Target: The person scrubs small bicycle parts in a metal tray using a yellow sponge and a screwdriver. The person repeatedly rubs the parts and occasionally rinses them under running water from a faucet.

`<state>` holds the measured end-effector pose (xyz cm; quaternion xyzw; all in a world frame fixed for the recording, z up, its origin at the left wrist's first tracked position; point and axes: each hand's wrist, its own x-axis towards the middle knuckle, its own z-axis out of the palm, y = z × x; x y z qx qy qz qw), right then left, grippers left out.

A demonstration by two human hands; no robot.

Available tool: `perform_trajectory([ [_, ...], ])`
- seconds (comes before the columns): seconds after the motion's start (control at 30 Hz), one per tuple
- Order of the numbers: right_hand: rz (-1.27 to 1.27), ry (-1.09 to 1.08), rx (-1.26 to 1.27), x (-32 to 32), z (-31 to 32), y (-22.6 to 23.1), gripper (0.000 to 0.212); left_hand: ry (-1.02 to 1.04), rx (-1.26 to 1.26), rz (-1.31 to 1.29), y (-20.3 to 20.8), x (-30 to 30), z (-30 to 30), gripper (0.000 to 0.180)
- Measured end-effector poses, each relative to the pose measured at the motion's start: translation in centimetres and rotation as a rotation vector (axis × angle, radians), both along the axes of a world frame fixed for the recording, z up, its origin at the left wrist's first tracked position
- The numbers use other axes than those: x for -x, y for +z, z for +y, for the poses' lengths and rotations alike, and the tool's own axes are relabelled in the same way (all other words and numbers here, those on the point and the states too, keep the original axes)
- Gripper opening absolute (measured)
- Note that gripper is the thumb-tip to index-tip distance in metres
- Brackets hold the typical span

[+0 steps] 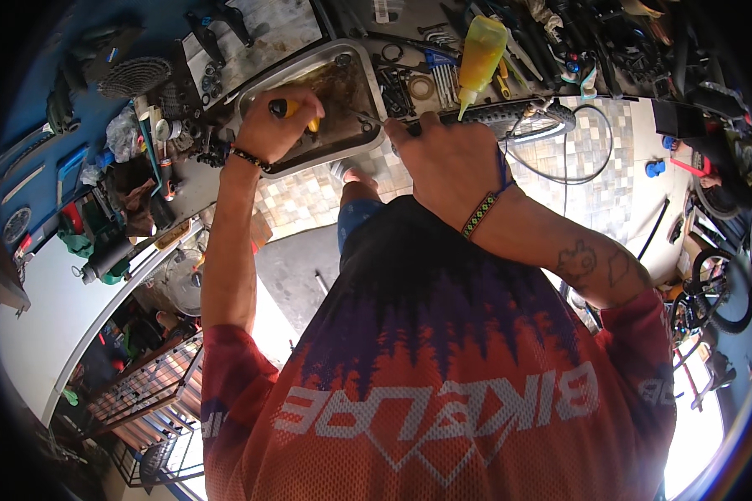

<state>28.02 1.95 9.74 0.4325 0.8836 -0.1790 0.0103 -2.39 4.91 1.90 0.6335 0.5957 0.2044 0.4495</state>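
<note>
Above the tray [377,86], the left hand [267,131] curls around a yellow-black handle [282,108].

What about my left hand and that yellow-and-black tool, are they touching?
Touching. The head view shows your left hand with its fingers curled around the yellow-and-black tool.

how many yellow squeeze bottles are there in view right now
1. The yellow squeeze bottle is just beyond the right hand, to the right of the metal tray. Others may be hidden in the clutter.
</note>
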Motion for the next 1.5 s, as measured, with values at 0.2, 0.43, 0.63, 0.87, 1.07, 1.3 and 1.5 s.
perform_trajectory([
  [0.2,-0.002,0.007,0.042,-0.1,0.0,-0.2,0.051,0.035,0.015,0.007,0.2,-0.7,-0.1,0.02],
  [0.43,-0.001,0.007,0.054,-0.1,0.1,-0.2,0.053,0.021,0.021,-0.018,0.5,-0.8,0.1,0.021],
  [0.63,0.001,-0.004,0.06,-0.1,0.0,-0.3,0.053,0.059,-0.059,-0.014,0.4,-0.8,0.2,0.02],
  [0.87,-0.03,-0.001,0.067,0.0,0.2,-0.1,0.052,0.069,-0.039,-0.02,0.4,-0.9,-0.1,0.021],
  [1.07,-0.069,0.02,0.023,-0.1,1.3,0.4,0.057,0.065,0.142,0.0,0.4,0.8,-1.1,0.02],
  [1.3,-0.017,0.042,-0.212,0.3,2.9,-0.2,0.017,0.193,0.39,-0.123,3.2,-0.1,-1.3,0.02],
  [1.5,-0.041,0.08,-0.389,1.4,4.7,-0.8,0.015,0.084,0.016,-0.067,1.1,1.5,-0.4,0.018],
])
